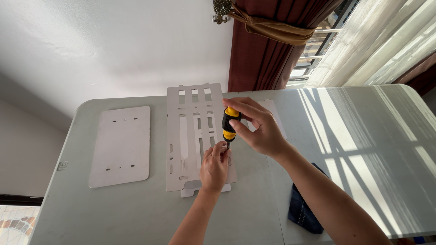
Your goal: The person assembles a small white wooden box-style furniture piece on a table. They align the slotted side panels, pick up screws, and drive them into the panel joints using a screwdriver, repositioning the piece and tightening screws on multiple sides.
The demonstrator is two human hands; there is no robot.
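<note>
A rounded white panel lies flat at the left of the grey table. Just beside it lies a slotted white panel; it looks thin, stiff and light, best held by its edges. The left hand rests on it, fingertips pinched around the tip of a screwdriver. The right hand grips the screwdriver's yellow-and-black handle, which looks rigid and grippy. A dark blue cloth hangs over the near edge. No containers show.
</note>
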